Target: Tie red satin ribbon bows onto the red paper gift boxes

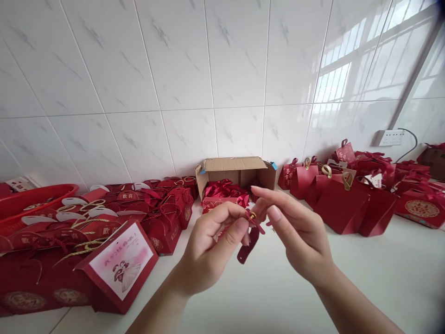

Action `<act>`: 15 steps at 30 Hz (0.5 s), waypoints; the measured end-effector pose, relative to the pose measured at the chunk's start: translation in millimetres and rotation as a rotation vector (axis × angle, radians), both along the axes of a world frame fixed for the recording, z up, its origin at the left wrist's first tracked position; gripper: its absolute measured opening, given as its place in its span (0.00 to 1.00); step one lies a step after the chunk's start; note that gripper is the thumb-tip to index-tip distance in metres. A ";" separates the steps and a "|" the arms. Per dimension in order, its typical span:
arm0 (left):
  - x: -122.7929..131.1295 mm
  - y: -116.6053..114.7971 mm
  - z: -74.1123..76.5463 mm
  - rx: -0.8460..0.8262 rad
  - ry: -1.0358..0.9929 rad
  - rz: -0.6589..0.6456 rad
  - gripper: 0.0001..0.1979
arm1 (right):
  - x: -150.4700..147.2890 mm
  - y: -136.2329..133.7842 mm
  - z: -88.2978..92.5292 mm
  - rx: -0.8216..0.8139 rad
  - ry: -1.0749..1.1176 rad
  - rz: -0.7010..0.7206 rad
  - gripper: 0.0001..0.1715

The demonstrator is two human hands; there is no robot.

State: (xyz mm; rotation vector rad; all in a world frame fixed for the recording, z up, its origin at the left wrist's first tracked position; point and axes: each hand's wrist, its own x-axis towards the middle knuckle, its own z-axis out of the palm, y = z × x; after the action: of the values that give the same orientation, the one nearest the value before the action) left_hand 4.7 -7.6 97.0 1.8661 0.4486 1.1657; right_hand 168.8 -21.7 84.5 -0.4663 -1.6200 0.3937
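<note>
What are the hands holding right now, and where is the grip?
Both hands, left and right, pinch a small dark red strap at its top end, near the gold ring.

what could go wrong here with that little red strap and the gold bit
1. The strap is pinched only by fingertips of the left hand and right hand, in mid-air; it could slip onto the counter.
2. The gold ring is tiny and may pop off and roll among the red boxes.
3. The strap dangles bent, so it might crease.
</note>
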 end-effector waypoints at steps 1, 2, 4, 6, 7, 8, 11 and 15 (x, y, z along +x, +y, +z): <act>0.1 0.2 -0.2 -0.001 0.012 -0.020 0.10 | 1.3 0.3 0.6 -0.058 -0.017 0.054 0.19; 0.3 0.4 -0.5 -0.002 0.015 -0.030 0.10 | 2.4 0.8 1.0 -0.100 -0.028 0.114 0.18; 0.9 1.2 -1.3 -0.018 -0.001 -0.031 0.09 | 3.7 2.5 1.0 -0.144 -0.023 0.204 0.16; 1.6 2.2 -2.1 -0.058 -0.032 -0.044 0.09 | 4.2 4.6 0.3 -0.155 0.000 0.235 0.15; 2.1 2.8 -2.5 -0.081 -0.045 -0.055 0.09 | 4.4 5.5 0.0 -0.164 0.009 0.241 0.14; 2.5 3.4 -2.8 -0.102 -0.049 -0.067 0.08 | 4.7 6.2 -0.1 -0.183 0.018 0.256 0.13; 4.3 5.5 -4.3 -0.127 -0.042 -0.093 0.08 | 5.8 5.5 1.4 -0.262 0.042 0.351 0.10; 7.3 8.6 -8.3 -0.085 -0.095 -0.185 0.07 | 6.7 0.1 5.3 -0.286 0.027 0.381 0.06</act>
State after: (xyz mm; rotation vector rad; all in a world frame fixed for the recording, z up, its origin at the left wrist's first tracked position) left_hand 12.0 1.0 88.7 1.7317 0.2630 1.0884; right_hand 175.6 -21.6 89.8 -0.3613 -1.6326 0.9227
